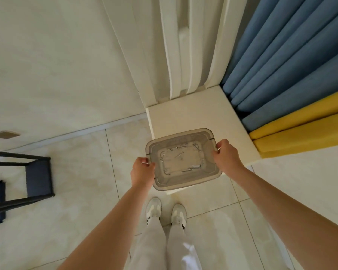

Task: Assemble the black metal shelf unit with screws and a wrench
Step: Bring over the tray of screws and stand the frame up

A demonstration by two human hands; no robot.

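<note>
Both hands grip the clear plastic bin (183, 159) by its short sides: the left hand (142, 171) curls its fingers over the left rim, and the right hand (225, 155) pinches the right rim between thumb and fingers. Loose screws (191, 168) and small metal parts lie scattered on the bin's bottom. The bin sits over the front corner of a white ledge (193, 115) by the blue curtain (281, 65); whether it rests on the ledge or is lifted clear cannot be told. The black metal shelf frame (33, 172) stands on the tiled floor well apart to the person's left. The step seems to be carrying the hardware over to the frame. Doing it well likely means keeping the bin level so the screws do not slide or spill, holding both rims evenly, and setting it down near the frame.
</note>
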